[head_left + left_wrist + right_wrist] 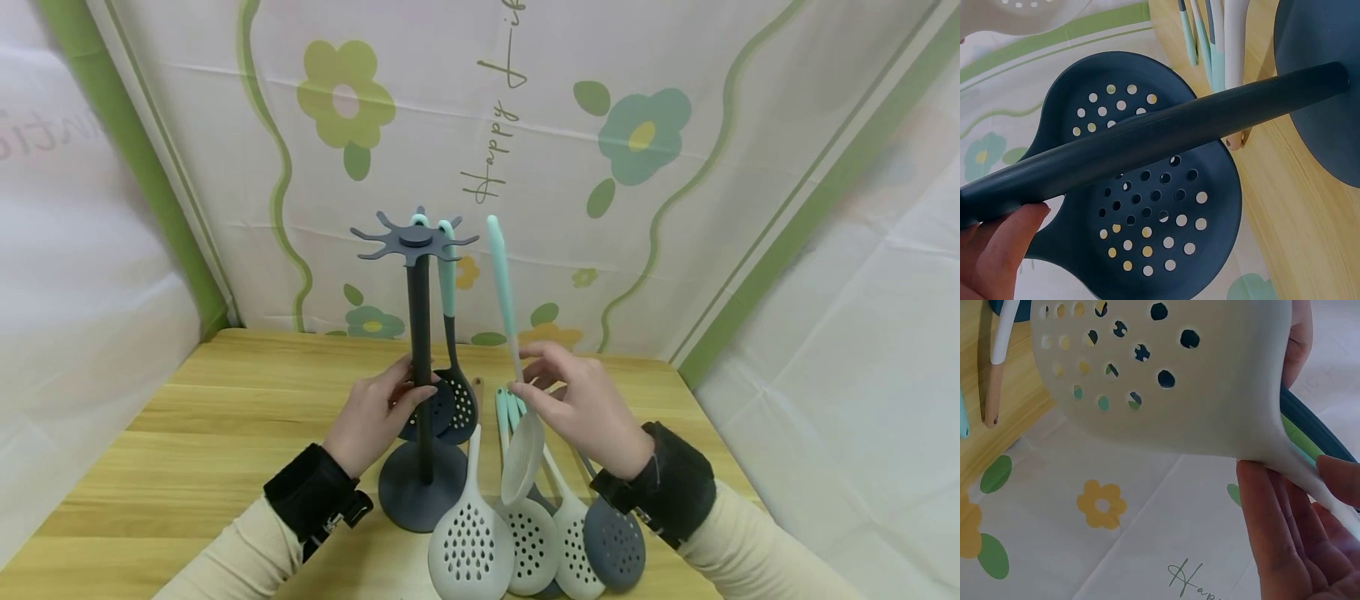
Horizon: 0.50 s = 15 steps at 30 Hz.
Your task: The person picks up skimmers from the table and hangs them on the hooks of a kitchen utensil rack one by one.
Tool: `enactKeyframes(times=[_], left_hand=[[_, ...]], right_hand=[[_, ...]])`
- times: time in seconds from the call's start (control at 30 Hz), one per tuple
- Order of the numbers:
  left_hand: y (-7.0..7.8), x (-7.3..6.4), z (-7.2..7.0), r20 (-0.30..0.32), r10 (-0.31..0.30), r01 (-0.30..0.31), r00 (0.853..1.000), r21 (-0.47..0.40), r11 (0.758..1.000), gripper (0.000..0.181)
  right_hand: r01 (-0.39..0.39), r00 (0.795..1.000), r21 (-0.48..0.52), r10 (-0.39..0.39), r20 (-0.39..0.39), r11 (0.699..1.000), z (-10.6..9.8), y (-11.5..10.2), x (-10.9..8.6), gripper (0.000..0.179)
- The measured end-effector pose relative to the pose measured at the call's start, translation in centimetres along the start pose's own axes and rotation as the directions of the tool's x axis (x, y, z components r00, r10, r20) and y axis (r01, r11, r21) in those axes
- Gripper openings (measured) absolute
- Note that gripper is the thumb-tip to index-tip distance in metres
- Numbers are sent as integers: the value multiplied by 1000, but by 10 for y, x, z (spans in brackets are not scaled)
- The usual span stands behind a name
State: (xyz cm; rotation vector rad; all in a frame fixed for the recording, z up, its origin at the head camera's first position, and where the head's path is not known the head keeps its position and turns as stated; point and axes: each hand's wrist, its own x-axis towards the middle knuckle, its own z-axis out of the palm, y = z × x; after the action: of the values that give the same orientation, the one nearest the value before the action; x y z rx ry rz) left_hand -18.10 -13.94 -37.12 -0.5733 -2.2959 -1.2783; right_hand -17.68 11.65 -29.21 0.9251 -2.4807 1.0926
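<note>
A dark utensil stand [417,333] with a round base and a crown of hooks stands upright. My left hand [375,414] grips its post, the thumb across the front. Two dark slotted skimmers [466,417] with mint handles hang from the hooks, their perforated bowls overlapping behind the post in the left wrist view. My right hand [581,406] pinches a white slotted skimmer [1210,394] by its neck, just above the bowl. This skimmer is raised to the right of the stand, bowl down, its mint handle [500,258] pointing up near hook height.
On the wooden table [247,400] right of the stand's base lie several utensils: a white perforated turner [471,546], white slotted spoons [531,546] and a dark skimmer [615,546]. A printed flowered cloth [525,150] hangs behind the table, with white cloth at both sides.
</note>
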Motion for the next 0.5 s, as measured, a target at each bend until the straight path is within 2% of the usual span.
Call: enactKeyframes(times=[0.5], left_hand=[[1, 0, 0, 4, -12, 12, 1000, -19, 1000, 28]], right_hand=[[15, 1000, -1, -15, 24, 1000, 4, -1, 2, 31]])
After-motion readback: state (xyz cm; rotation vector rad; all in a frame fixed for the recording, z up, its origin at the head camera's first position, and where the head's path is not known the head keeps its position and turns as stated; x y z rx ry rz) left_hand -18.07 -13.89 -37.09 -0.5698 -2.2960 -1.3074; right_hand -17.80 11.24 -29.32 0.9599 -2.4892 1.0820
